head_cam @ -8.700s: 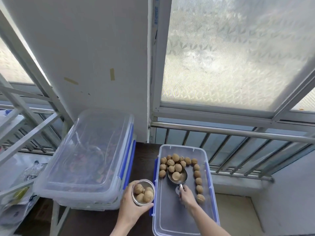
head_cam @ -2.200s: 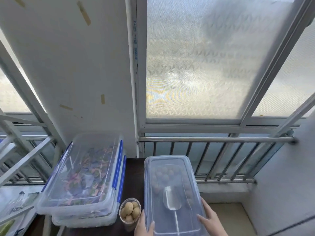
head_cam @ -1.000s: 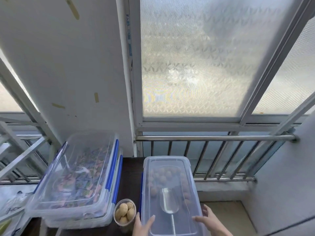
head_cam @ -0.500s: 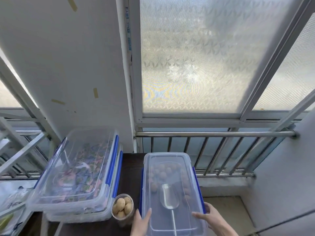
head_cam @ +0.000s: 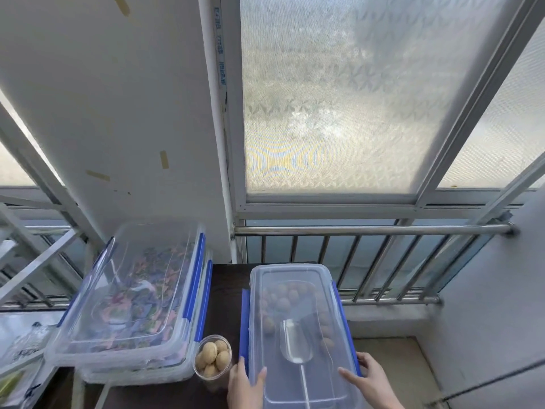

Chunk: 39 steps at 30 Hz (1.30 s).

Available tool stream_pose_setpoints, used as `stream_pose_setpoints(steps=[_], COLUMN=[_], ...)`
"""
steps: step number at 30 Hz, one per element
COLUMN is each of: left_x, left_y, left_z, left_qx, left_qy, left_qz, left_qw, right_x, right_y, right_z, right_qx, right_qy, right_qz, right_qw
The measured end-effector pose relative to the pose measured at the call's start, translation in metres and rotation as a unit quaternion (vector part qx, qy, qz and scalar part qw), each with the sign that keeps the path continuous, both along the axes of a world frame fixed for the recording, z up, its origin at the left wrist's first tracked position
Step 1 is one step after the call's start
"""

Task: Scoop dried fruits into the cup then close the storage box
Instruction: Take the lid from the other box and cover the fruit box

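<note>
Setting: dark tabletop point(head_cam: 224, 278) under a frosted window point(head_cam: 339, 98), railing behind.
Left hand point(head_cam: 246, 385): flat against the near left edge of the lid point(head_cam: 295, 379), thumb on top, apparently pressing the blue side latch point(head_cam: 244, 326) home.
Right hand point(head_cam: 368, 376): fingers spread on the lid, thumb at the right latch, steadying it for the snap.
Storage box point(head_cam: 298, 290): lidded; scoop point(head_cam: 295, 340) and remaining dried fruits point(head_cam: 283, 304) inside; full locking unclear.
Cup point(head_cam: 213, 360): filled, just left of the box, kept clear.
Far left: stacked clear bins point(head_cam: 132, 293).

Cup point(head_cam: 212, 361) between stacked boxes point(head_cam: 129, 305) left, lidded storage box point(head_cam: 298, 329) right.
</note>
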<state>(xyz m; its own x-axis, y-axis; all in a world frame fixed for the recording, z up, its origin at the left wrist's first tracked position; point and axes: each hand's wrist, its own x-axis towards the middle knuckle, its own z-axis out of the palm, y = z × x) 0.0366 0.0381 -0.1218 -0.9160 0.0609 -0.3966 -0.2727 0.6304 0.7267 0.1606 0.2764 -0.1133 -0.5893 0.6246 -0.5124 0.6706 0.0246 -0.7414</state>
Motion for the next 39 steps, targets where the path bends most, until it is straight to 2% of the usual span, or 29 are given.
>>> stream_pose_setpoints(steps=[3,5,7,9,11,15,18,23,30,34,36,39], left_x=[0.006,0.012,0.01,0.005,0.0,-0.003,-0.005,-0.002,-0.001,-0.006,-0.008,-0.007], left_y=[-0.002,-0.001,-0.001,-0.002,-0.001,0.001,0.004,0.008,0.012,0.011,0.013,0.013], left_z=[-0.012,-0.02,-0.027,-0.039,-0.042,-0.001,-0.005,0.0,-0.01,-0.031,-0.031,-0.029], left_qx=[-0.011,-0.021,-0.026,-0.012,-0.016,-0.005,0.034,0.01,-0.031,-0.083,-0.106,-0.105], left_qy=[0.091,0.127,0.149,0.133,0.082,0.028,0.027,0.016,0.067,0.108,0.138,0.117], left_qz=[-0.033,-0.092,-0.111,-0.113,-0.111,-0.068,-0.051,-0.05,-0.07,-0.157,-0.169,-0.169], left_qw=[0.995,0.987,0.982,0.985,0.99,0.997,0.998,0.999,0.995,0.978,0.97,0.973], right_x=[0.0,0.001,0.002,0.003,0.003,-0.008,-0.016,-0.013,-0.016,-0.015,-0.016,-0.017], right_y=[0.0,0.0,0.001,0.002,0.003,0.003,0.001,-0.011,-0.019,-0.018,-0.016,-0.015], right_z=[-0.008,-0.011,-0.014,-0.014,-0.011,0.011,0.014,0.015,0.011,0.008,0.007,0.007], right_qx=[-0.02,-0.025,-0.02,-0.016,-0.012,-0.015,0.001,0.038,0.045,0.047,0.047,0.053], right_qy=[0.039,0.045,0.036,0.027,0.03,-0.013,-0.028,-0.018,-0.006,-0.016,-0.021,-0.022], right_qz=[-0.024,-0.024,-0.024,-0.017,0.001,0.058,0.058,0.042,0.026,0.025,0.026,0.035], right_qw=[0.999,0.998,0.999,0.999,0.999,0.998,0.998,0.998,0.999,0.998,0.998,0.998])
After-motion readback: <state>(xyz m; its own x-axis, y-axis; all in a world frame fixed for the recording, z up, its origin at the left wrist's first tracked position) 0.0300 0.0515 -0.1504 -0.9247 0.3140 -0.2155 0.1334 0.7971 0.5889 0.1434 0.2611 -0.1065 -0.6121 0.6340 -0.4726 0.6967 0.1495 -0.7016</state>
